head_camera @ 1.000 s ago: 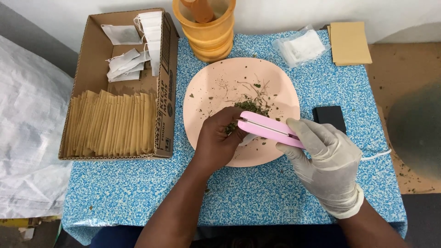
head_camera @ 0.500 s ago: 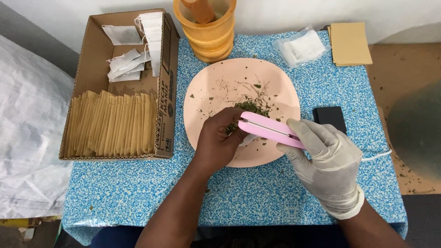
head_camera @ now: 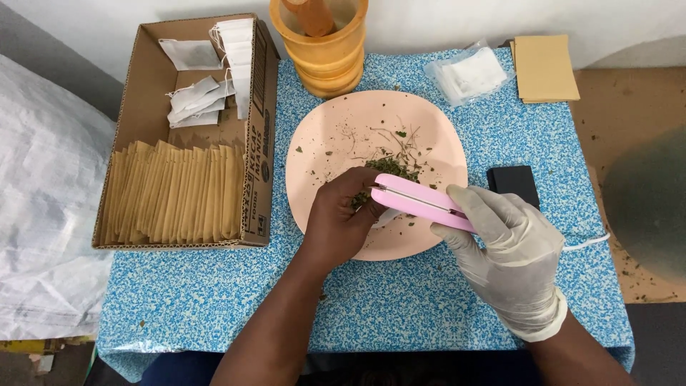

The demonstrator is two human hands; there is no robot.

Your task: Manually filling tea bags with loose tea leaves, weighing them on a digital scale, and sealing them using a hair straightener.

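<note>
- Your gloved right hand [head_camera: 511, 254] is gripping the pink sealer [head_camera: 421, 202]; it risks pinching your left fingers.
- Your left hand [head_camera: 343, 218], fingers closed, is holding something small; I cannot tell what.

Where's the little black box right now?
In the head view the small black box lies flat on the blue speckled tablecloth, just right of the pink plate and above the gloved right hand.
</note>
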